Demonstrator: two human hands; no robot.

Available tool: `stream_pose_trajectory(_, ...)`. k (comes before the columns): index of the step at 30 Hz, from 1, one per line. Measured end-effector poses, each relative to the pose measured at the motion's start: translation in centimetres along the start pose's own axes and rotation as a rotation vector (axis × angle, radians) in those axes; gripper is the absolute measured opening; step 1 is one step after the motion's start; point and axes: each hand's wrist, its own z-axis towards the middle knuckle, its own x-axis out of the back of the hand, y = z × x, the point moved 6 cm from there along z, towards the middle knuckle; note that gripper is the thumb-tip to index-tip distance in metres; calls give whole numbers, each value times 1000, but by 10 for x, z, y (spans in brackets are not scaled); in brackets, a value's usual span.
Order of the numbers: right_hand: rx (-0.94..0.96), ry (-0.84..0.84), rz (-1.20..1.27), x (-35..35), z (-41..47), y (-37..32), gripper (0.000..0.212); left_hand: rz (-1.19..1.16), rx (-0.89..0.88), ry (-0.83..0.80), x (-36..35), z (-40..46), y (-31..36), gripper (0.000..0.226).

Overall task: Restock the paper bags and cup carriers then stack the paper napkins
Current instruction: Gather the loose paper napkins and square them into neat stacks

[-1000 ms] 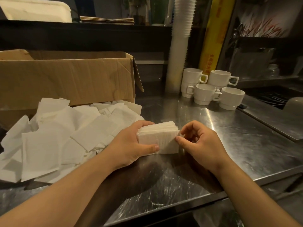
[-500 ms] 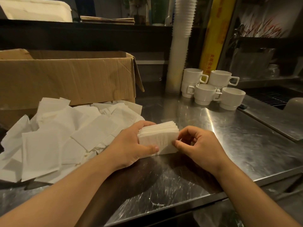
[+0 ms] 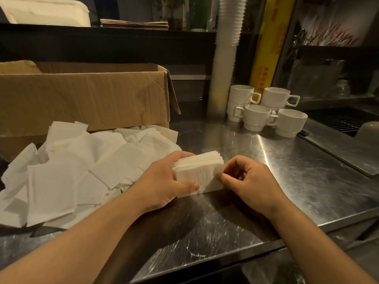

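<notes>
A squared-up stack of white paper napkins (image 3: pixel 202 171) stands on edge on the steel counter (image 3: pixel 287 181). My left hand (image 3: pixel 164 181) grips its left end, thumb across the front face and fingers curled over the top. My right hand (image 3: pixel 248 181) sits at the stack's right end with curled fingers, the thumb tip touching the front right edge. A loose heap of unsorted napkins (image 3: pixel 71 171) lies spread on the counter to the left.
An open cardboard box (image 3: pixel 86 95) stands behind the heap. Several white mugs (image 3: pixel 264 111) and a tall column of white cups (image 3: pixel 224 58) stand at the back. A recessed drain grate (image 3: pixel 338 121) lies at the right. Flat brown paper items (image 3: pixel 134 24) rest on the upper shelf.
My right hand has drawn slightly inward against the stack's right edge. The left hand and the stack have stayed almost still.
</notes>
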Motion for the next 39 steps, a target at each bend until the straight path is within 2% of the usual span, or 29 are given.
stream_pose_trajectory(1,-2,2,1,0,0,0,18,2,-9,4,0,0,0,65)
stream_pose_trajectory(3,-8,-19,-4,-1,2,0,45,-2,-39,8,1,-2,1,62)
stream_pose_trajectory(5,-23,-132,18,-8,2,-2,81,-2,-72,-1,0,-3,3,61)
stream_pose_trajectory(6,-29,-199,31,-12,1,-2,90,8,-78,-11,0,-4,3,63)
stream_pose_trajectory(7,-26,-246,39,-15,0,-3,87,26,-78,-17,-1,-3,3,66)
stream_pose_trajectory(10,6,-258,44,-13,-1,-3,42,71,-33,-25,1,0,3,77)
stream_pose_trajectory(11,10,-240,55,-11,-1,-2,36,80,-30,-30,0,0,3,76)
stream_pose_trajectory(15,14,-221,139,-11,-1,-2,38,63,-66,-46,-6,-2,6,48)
stream_pose_trajectory(19,20,-200,142,-10,-1,0,28,39,-55,-53,-7,-2,6,53)
stream_pose_trajectory(22,31,-235,161,-11,-3,-2,25,-26,-78,-45,-5,-2,8,46)
stream_pose_trajectory(28,61,-337,135,-15,-6,-8,47,59,-74,-137,-9,-4,4,68)
stream_pose_trajectory(30,61,-357,118,-17,-6,-9,51,77,-85,-131,-9,-5,6,62)
stream_pose_trajectory(34,42,-273,133,-12,-4,-8,36,101,-90,-59,-4,-3,9,35)
stream_pose_trajectory(39,6,-259,107,-12,-3,-5,30,77,-78,-21,-3,-3,7,36)
